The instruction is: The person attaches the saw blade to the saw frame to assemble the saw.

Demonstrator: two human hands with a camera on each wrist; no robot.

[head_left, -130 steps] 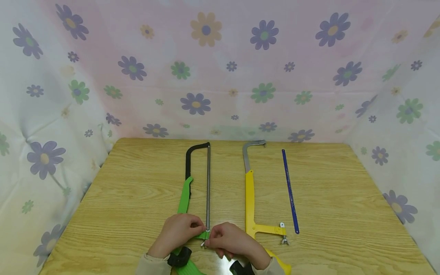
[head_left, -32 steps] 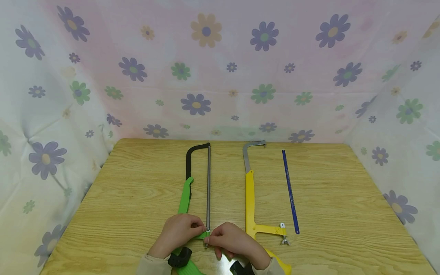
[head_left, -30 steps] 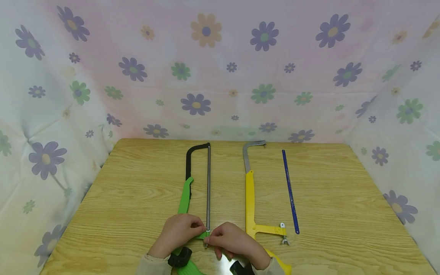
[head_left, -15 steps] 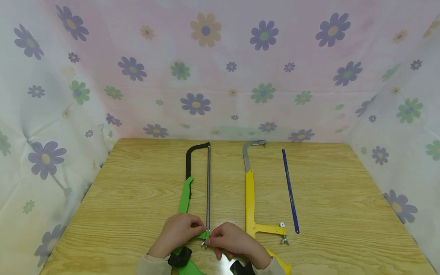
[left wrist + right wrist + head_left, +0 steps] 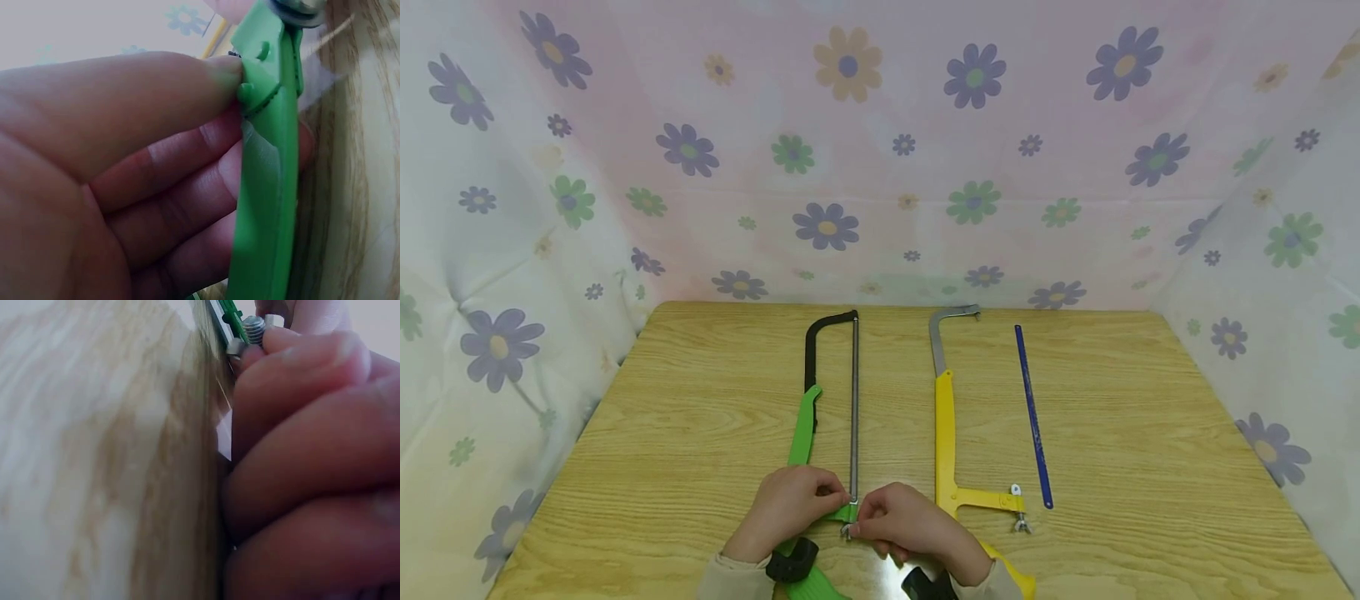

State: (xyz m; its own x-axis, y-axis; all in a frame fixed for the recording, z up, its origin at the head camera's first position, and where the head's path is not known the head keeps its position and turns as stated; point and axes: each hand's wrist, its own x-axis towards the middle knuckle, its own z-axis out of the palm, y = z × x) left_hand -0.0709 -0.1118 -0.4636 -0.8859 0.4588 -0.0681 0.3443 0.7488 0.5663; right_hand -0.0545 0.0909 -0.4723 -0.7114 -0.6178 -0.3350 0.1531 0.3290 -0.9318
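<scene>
A green hacksaw (image 5: 802, 427) with a black front frame lies on the table, a grey blade (image 5: 854, 400) spanning its two ends. My left hand (image 5: 792, 504) grips the frame's near arm beside the blade's lower end. In the left wrist view the thumb (image 5: 187, 84) presses one side of the green arm, and other fingers curl behind it. My right hand (image 5: 904, 523) pinches the wing nut (image 5: 847, 531) at that near end. Its threaded screw (image 5: 253, 328) shows beside the fingertips in the right wrist view. The green handle is partly covered by my left wrist.
To the right lies a yellow hacksaw frame (image 5: 944, 433) with no blade between its ends, its handle partly behind my right wrist. Farther right is a loose blue blade (image 5: 1033, 408). A flowered cloth (image 5: 880, 167) hangs behind the wooden table (image 5: 700, 400) and along both sides.
The wing nut has turned, its wings showing at different angles across the frames. My right fingertips shift slightly around it. The left hand and the green hacksaw stay in place.
</scene>
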